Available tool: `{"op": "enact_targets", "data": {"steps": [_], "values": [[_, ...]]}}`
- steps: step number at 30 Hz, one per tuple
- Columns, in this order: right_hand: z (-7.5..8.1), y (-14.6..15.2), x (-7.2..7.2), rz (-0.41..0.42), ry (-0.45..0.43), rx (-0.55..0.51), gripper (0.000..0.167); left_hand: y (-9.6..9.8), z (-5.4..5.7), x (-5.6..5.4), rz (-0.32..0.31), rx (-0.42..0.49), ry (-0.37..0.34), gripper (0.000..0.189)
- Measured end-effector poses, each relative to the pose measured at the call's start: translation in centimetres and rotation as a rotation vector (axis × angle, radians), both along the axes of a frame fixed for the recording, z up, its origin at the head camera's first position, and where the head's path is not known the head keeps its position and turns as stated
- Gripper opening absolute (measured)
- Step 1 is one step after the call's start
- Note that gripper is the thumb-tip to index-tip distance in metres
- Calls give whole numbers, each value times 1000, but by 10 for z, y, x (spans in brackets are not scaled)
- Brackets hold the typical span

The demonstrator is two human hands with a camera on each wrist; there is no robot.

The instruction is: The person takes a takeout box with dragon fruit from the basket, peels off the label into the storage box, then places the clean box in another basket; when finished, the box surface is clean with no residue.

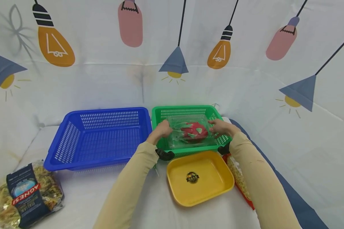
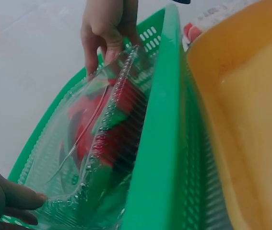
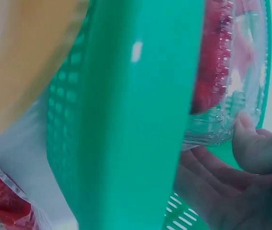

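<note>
A clear plastic clamshell box (image 1: 176, 144) with a pink-red, green-scaled dragon fruit (image 1: 195, 131) inside is in the green basket (image 1: 157, 115). At its left end my left hand (image 1: 163, 128) grips the edge. My right hand (image 1: 222, 126) holds the opposite end; in the right wrist view the thumb (image 3: 253, 148) presses the box's side, with the other fingers below. The left wrist view shows the box (image 2: 54, 172) tilted between both hands, its ribbed rim over the fruit. Whether the lid is fully closed I cannot tell.
A blue basket (image 1: 112, 160) stands left of the green one. In front sits a yellow tray (image 1: 206, 184) with a round label. An Agnesi pasta bag (image 1: 29, 194) lies at front left. Beside my right forearm is a red-edged packet (image 1: 239, 178). A lamp-printed cloth (image 1: 103, 82) hangs behind.
</note>
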State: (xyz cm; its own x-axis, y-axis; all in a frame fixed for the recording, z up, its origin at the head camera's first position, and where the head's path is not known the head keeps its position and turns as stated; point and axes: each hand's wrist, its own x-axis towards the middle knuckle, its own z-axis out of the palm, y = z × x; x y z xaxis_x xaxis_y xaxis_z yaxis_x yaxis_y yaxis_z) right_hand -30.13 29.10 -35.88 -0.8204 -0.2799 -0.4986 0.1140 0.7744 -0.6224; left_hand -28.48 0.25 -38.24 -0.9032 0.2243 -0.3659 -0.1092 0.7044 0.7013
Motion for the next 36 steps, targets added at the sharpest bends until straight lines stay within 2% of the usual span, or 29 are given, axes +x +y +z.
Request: {"op": "enact_targets", "data": {"steps": [3,5,6,8,15,19,25,36], "values": [[0,2,1,21,-5,-36,57,-3,-2,6,19,67,8,21],[-1,4,3,17,-6,-58,56,-5,-2,11,24,100,21,32],[-1,5,4,15,-1,-67,56,-6,-1,15,22,116,27,43],[-1,6,9,18,14,-81,56,-7,0,23,1,115,42,58],[0,4,31,28,62,-87,59,-5,0,43,-128,64,104,59],[-3,2,41,65,126,-26,63,-3,0,51,-141,51,109,64],[-8,-4,55,50,215,-8,69,-4,1,67,-168,37,149,63],[-12,-21,87,54,449,47,66,-10,0,96,-179,145,271,61]]}}
